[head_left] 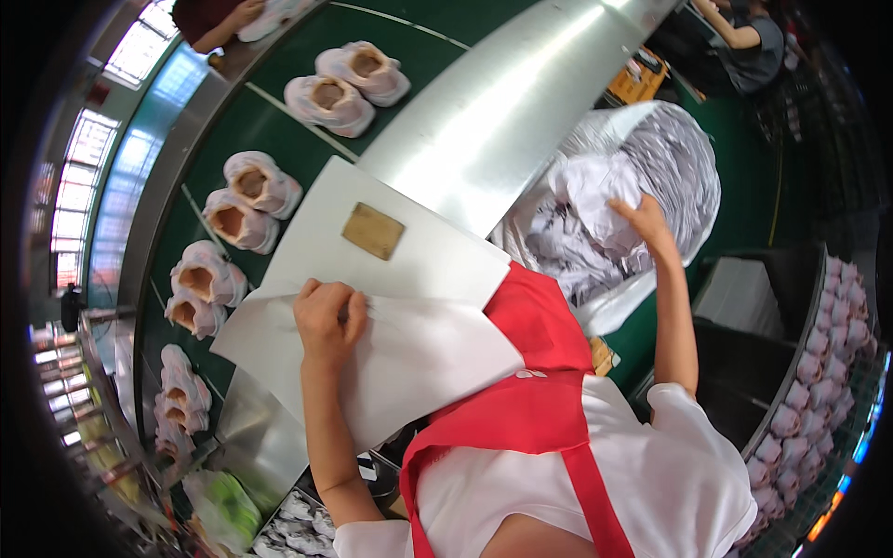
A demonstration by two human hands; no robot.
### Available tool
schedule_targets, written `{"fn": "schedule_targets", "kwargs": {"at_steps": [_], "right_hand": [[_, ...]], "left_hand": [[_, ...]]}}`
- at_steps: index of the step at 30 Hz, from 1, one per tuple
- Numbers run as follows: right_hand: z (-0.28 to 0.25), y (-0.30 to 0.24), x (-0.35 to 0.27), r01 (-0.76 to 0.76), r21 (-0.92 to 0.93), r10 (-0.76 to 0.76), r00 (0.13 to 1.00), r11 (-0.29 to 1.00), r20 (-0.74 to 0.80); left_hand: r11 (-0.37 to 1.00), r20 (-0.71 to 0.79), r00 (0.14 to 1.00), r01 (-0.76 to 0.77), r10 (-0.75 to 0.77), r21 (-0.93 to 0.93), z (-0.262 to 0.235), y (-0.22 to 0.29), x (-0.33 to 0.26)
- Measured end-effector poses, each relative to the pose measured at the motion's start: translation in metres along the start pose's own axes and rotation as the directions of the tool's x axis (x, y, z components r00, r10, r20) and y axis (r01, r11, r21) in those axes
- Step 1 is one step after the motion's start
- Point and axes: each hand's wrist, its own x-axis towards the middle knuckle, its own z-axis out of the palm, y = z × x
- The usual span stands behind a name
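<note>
My left hand (328, 321) is closed at the edge of a white sheet (423, 349), knuckles up; its fingertips are hidden. Under that sheet lies a stiff white board or stack of sheets (437, 251), with a small brown rectangular piece (374, 231) on top. To the right, my right hand (642, 223) reaches into a large translucent plastic bag (693, 153) and grips crumpled white paper (595, 191). More wadded white and grey material fills the bag around it.
Pairs of pale shoes (344, 88) stand along a green conveyor belt (270, 102) at the left. A shiny metal surface (493, 102) runs away from me. Rows of pale shoes (809, 409) line a rack at the right. Other people work at the far side.
</note>
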Motion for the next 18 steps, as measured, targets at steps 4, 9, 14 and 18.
{"fn": "schedule_targets", "kwargs": {"at_steps": [4,9,14,18], "right_hand": [[0.033,-0.204,-0.05,0.405,0.058,-0.408,0.912,0.913,0.048],[0.132,-0.297,-0.105,0.843,0.177,-0.739,0.321,0.508,0.592],[0.174,-0.318,-0.11,0.542,0.443,-0.571,0.085,0.714,0.817],[0.189,-0.324,-0.114,0.44,0.437,-0.521,0.086,0.784,0.849]], "left_hand": [[0.975,-0.078,0.972,-0.22,0.223,0.04,-0.032,0.045,0.017],[0.932,-0.309,0.914,-0.159,0.264,0.326,-0.053,0.095,0.035],[0.987,-0.413,0.91,0.101,-0.04,0.127,-0.066,0.071,0.002],[0.956,-0.361,0.912,0.26,-0.195,0.138,-0.076,0.07,-0.007]]}}
